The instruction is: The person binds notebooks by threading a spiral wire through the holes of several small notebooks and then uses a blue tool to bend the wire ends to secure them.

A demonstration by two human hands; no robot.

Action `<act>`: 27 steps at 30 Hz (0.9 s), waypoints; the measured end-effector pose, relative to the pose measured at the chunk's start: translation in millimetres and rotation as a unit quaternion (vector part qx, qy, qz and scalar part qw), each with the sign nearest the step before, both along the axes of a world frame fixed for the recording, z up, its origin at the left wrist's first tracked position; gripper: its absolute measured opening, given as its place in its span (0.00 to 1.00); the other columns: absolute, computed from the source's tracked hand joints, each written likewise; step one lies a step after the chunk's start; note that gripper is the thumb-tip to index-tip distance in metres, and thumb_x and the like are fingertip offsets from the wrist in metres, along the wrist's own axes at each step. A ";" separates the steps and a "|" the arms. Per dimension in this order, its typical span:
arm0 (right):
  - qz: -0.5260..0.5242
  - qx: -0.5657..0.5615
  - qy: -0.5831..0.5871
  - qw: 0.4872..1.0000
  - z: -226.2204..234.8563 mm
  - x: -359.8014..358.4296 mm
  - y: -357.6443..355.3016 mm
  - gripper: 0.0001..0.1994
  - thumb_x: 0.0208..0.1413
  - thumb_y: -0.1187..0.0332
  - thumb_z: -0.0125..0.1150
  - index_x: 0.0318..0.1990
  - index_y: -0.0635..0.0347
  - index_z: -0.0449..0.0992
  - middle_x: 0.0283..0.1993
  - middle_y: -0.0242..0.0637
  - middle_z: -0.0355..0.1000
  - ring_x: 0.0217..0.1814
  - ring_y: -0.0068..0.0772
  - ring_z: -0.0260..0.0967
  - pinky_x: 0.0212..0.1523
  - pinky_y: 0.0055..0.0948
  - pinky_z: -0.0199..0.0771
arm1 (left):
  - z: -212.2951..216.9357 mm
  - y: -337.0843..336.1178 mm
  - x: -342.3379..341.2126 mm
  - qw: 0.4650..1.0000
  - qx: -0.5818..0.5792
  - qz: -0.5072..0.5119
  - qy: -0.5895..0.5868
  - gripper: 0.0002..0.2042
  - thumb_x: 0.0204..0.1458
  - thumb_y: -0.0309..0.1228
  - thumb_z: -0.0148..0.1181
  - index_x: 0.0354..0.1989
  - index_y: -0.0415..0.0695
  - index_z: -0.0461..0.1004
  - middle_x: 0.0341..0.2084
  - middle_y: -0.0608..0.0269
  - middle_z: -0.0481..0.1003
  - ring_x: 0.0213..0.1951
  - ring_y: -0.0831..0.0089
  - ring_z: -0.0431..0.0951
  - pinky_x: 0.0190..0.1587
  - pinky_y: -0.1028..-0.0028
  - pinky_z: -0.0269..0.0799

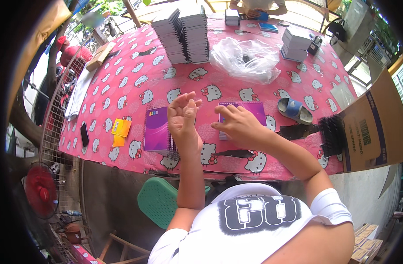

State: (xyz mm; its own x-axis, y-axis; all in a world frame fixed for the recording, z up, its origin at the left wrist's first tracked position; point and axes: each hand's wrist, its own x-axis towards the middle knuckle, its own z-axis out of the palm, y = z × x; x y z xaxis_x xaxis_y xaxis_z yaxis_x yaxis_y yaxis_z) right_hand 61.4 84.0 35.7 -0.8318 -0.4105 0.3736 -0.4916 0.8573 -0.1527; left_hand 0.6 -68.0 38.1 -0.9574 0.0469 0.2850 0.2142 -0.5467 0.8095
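My left hand [184, 118] is raised beside a purple spiral notebook [156, 132], palm turned up and fingers apart, with nothing in it. That notebook lies on top of others near the table's front edge, its binding along the right side. My right hand [240, 122] hovers at or just over a second purple notebook stack [256, 108], fingers bent and spread. I see nothing held in it, and it hides part of the cover. Whether its fingertips touch the cover, I cannot tell.
The pink cartoon-print table [122, 90] carries tall notebook stacks [180, 39], a clear plastic bag [245, 64], a slipper [294, 110], black binding coils [331, 135], yellow booklets [121, 127] and a phone [84, 134]. A cardboard box [372, 127] stands right. Another person [274, 6] sits opposite.
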 end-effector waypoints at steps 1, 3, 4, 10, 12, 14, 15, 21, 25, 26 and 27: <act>-0.010 0.034 -0.034 0.999 -3.8 -2.8 -0.7 0.14 0.40 0.72 0.63 0.39 0.55 0.79 0.46 0.41 0.70 0.49 0.45 0.68 0.47 0.41 0.70 | -6.8 0.9 0.9 1.000 -0.004 0.002 -0.008 0.10 0.57 0.24 0.55 0.47 0.40 0.67 0.43 0.57 0.74 0.41 0.72 0.75 0.48 0.73 0.70; -0.023 0.102 -0.106 0.989 -9.4 -11.0 1.1 0.14 0.39 0.72 0.63 0.39 0.55 0.80 0.45 0.40 0.70 0.47 0.43 0.69 0.43 0.40 0.72 | -12.2 -0.7 3.3 0.999 -0.008 0.003 -0.034 0.10 0.56 0.25 0.55 0.46 0.41 0.68 0.42 0.59 0.75 0.41 0.74 0.75 0.46 0.75 0.69; -0.008 0.086 -0.111 0.990 -9.1 -14.5 5.8 0.14 0.39 0.72 0.63 0.39 0.55 0.80 0.43 0.39 0.71 0.46 0.43 0.70 0.42 0.39 0.72 | -13.8 -3.7 3.7 0.999 -0.008 0.000 -0.052 0.10 0.56 0.25 0.56 0.46 0.41 0.68 0.42 0.60 0.75 0.41 0.75 0.75 0.46 0.76 0.69; 0.059 0.029 -0.166 0.984 4.9 -27.3 19.6 0.14 0.38 0.73 0.64 0.38 0.55 0.80 0.36 0.39 0.72 0.38 0.44 0.72 0.39 0.40 0.72 | -24.6 -4.8 2.3 0.994 0.006 -0.017 -0.111 0.10 0.56 0.25 0.56 0.45 0.43 0.69 0.41 0.62 0.75 0.39 0.77 0.75 0.42 0.80 0.69; 0.063 0.040 -0.168 0.983 6.2 -28.6 19.1 0.15 0.38 0.74 0.64 0.38 0.55 0.80 0.35 0.39 0.72 0.38 0.45 0.72 0.39 0.41 0.72 | -25.4 -1.0 0.3 0.992 0.003 -0.026 -0.120 0.10 0.56 0.26 0.56 0.46 0.42 0.69 0.40 0.61 0.75 0.38 0.77 0.76 0.42 0.80 0.69; 0.061 0.035 -0.185 0.980 7.6 -29.2 18.0 0.15 0.38 0.74 0.64 0.39 0.55 0.80 0.36 0.39 0.73 0.38 0.45 0.72 0.39 0.41 0.72 | -25.1 2.2 -1.1 0.993 -0.007 -0.027 -0.119 0.10 0.57 0.26 0.56 0.46 0.42 0.69 0.40 0.61 0.75 0.38 0.77 0.76 0.41 0.80 0.69; 0.058 0.035 -0.192 0.979 9.0 -29.6 18.7 0.15 0.38 0.75 0.64 0.39 0.55 0.80 0.37 0.39 0.73 0.38 0.45 0.73 0.39 0.41 0.72 | -25.5 4.2 -2.3 0.993 -0.008 -0.024 -0.111 0.10 0.57 0.26 0.56 0.46 0.41 0.68 0.40 0.60 0.75 0.37 0.77 0.76 0.41 0.80 0.70; 0.078 -0.013 -0.181 0.980 4.4 -30.6 25.4 0.16 0.37 0.75 0.64 0.40 0.56 0.80 0.40 0.40 0.75 0.39 0.45 0.73 0.40 0.41 0.73 | -28.5 13.0 -2.2 0.992 -0.003 -0.072 -0.105 0.12 0.58 0.27 0.55 0.48 0.40 0.66 0.39 0.57 0.75 0.34 0.76 0.77 0.39 0.79 0.71; 0.082 -0.034 -0.172 0.981 2.9 -31.2 28.3 0.16 0.37 0.75 0.64 0.39 0.57 0.80 0.38 0.39 0.76 0.38 0.44 0.74 0.38 0.40 0.73 | -29.8 15.7 -0.1 0.992 -0.020 -0.072 -0.097 0.11 0.58 0.28 0.54 0.48 0.40 0.66 0.38 0.56 0.76 0.32 0.77 0.77 0.38 0.78 0.72; 0.081 -0.037 -0.175 0.980 2.9 -31.9 28.3 0.16 0.37 0.75 0.64 0.39 0.57 0.80 0.37 0.39 0.76 0.38 0.44 0.74 0.38 0.39 0.73 | -30.2 14.8 0.7 0.993 -0.019 -0.072 -0.093 0.11 0.59 0.28 0.53 0.48 0.40 0.66 0.38 0.56 0.76 0.31 0.77 0.77 0.37 0.78 0.72; 0.079 -0.037 -0.179 0.980 2.8 -32.2 29.8 0.16 0.37 0.75 0.64 0.39 0.58 0.80 0.37 0.39 0.76 0.37 0.44 0.74 0.37 0.39 0.73 | -29.8 15.6 2.2 0.993 -0.018 -0.074 -0.095 0.11 0.59 0.28 0.53 0.48 0.40 0.66 0.38 0.56 0.76 0.30 0.77 0.77 0.37 0.79 0.72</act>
